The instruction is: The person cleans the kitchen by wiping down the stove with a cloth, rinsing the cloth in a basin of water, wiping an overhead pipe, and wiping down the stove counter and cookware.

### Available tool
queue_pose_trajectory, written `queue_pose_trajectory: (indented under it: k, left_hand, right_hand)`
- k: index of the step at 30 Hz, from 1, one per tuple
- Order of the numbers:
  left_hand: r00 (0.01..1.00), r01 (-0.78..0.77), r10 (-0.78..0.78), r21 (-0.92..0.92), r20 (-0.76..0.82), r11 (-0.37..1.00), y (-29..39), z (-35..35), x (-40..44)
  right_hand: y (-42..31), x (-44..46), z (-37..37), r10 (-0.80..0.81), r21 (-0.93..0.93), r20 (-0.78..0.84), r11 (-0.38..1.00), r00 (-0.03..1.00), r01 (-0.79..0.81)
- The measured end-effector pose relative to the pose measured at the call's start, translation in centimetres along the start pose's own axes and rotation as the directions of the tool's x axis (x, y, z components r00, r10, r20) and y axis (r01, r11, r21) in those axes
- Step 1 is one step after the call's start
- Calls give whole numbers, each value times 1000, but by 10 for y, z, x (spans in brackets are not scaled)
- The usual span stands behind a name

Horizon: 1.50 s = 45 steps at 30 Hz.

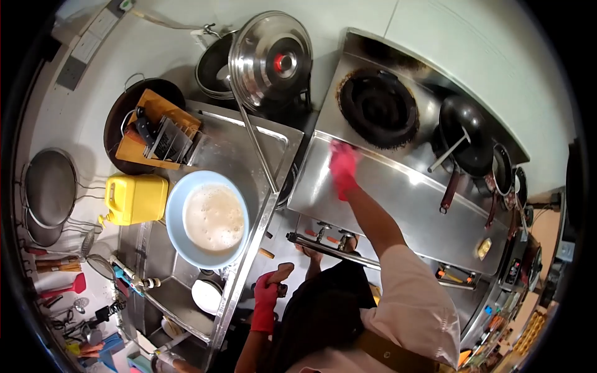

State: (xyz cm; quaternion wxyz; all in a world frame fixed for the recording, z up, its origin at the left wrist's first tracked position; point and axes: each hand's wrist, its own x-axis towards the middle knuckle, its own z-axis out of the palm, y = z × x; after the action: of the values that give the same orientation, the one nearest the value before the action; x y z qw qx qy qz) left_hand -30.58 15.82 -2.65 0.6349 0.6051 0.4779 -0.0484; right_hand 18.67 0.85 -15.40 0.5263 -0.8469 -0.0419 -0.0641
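My right hand (342, 168), in a pink rubber glove, reaches out to the stainless steel stove top (385, 193) and touches its left end near the back. Motion smears its fingers, so I cannot see whether anything is under them. Close to my body, my left hand (266, 303), also gloved in pink, is closed around a brown sponge-like pad (282, 273). To the left of that hand, a light blue basin (175, 233) of cloudy, foamy water (214, 217) stands over the sink edge. Beyond my right hand is the black, scorched burner (379, 109).
A black wok (465, 138) and several pans stand at the right. A large steel lid (270, 59) leans at the back. The left counter holds a yellow jug (138, 199) and a wooden knife rack (140, 149). A metal rail (329, 250) runs along the stove front.
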Motion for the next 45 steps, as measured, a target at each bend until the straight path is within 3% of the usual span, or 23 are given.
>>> queue_pose_trajectory:
  k: [1, 3, 5, 7, 10, 12, 15, 18, 19, 21, 23, 24, 26, 27, 29, 31, 32, 34, 35, 37, 40, 43, 45]
  left_hand:
    - [1000, 10, -10, 32, 7, 999, 22, 5, -10]
    - [994, -113, 112, 129, 15, 985, -4, 5, -5]
    - [995, -99, 97, 120, 19, 988, 19, 11, -14]
    - [996, -88, 84, 112, 38, 990, 26, 13, -14]
    - [991, -77, 57, 166, 119, 983, 37, 21, -4]
    - [986, -124, 94, 226, 139, 966, 42, 24, -2]
    - [917, -398, 377, 356, 128, 846, 42, 33, 9]
    - [956, -292, 274, 231, 106, 928, 25, 32, 34]
    - [964, -254, 220, 258, 152, 932, 29, 32, 39]
    - [948, -274, 219, 245, 229, 930, 57, 55, 30]
    - [919, -359, 294, 250, 261, 899, 57, 82, 34]
    - [918, -346, 276, 238, 283, 907, 67, 97, 25]
    - [906, -326, 217, 272, 364, 905, 82, 124, 21]
    - [901, -324, 213, 258, 379, 910, 84, 139, 22]
    - [888, -324, 201, 254, 413, 911, 86, 161, 18]
    - [864, -344, 195, 262, 465, 902, 88, 180, 21]
    - [860, -379, 224, 278, 459, 883, 89, 192, 18]
    - [843, -450, 282, 314, 458, 836, 91, 219, 11]
    - [833, -444, 271, 290, 481, 848, 86, 225, 18]
    - [812, -462, 260, 301, 523, 834, 88, 246, 13]
    - [808, -444, 186, 370, 560, 816, 88, 285, 14]
    - [762, -484, 130, 425, 634, 765, 110, 332, -4]
    - [738, -521, 168, 394, 653, 757, 116, 352, -4]
  right_hand:
    - [-14, 5, 20, 116, 209, 99, 969, 988, -134]
    - [-54, 7, 44, 170, 122, 67, 977, 983, -177]
    - [-30, -19, 60, -132, -234, 121, 959, 984, 157]
    - [-51, -67, 43, -380, -623, 254, 638, 889, 451]
    - [-95, -151, -4, -372, -262, 656, 704, 657, 660]
    - [-89, -200, -22, -515, 90, 558, 817, 651, 570]
    - [-102, -215, -67, -263, 19, 812, 904, 521, 427]
    - [-95, -188, -90, 29, -97, 447, 995, 894, 17]
    - [-78, -172, -98, -182, -66, 299, 975, 937, 211]
    - [-77, -151, -109, -207, -398, 241, 870, 948, 291]
    - [-69, -141, -140, -170, -441, 406, 824, 898, 355]
    - [-58, -143, -151, -265, -418, 331, 820, 906, 392]
    - [-40, -140, -193, -195, -501, 178, 826, 964, 259]
    - [-22, -128, -225, 162, -384, 186, 920, 969, -80]
    - [30, -112, -316, 499, -147, 124, 864, 858, -481]
    - [102, -123, -423, 535, 86, -120, 845, 836, -528]
    - [111, -136, -475, 176, -430, -539, 783, 824, -448]
    - [131, -142, -572, 274, -248, -872, 470, 407, -847]
    - [148, -158, -608, 496, 267, -855, 672, 152, -691]
    - [163, -187, -627, 688, 591, -723, 664, 63, -459]
    - [148, -230, -576, 717, 293, -448, 683, 535, -669]
    - [76, -275, -562, 822, 325, -159, 566, 547, -757]
    - [146, -338, -570, 660, -109, -192, 721, 726, -684]
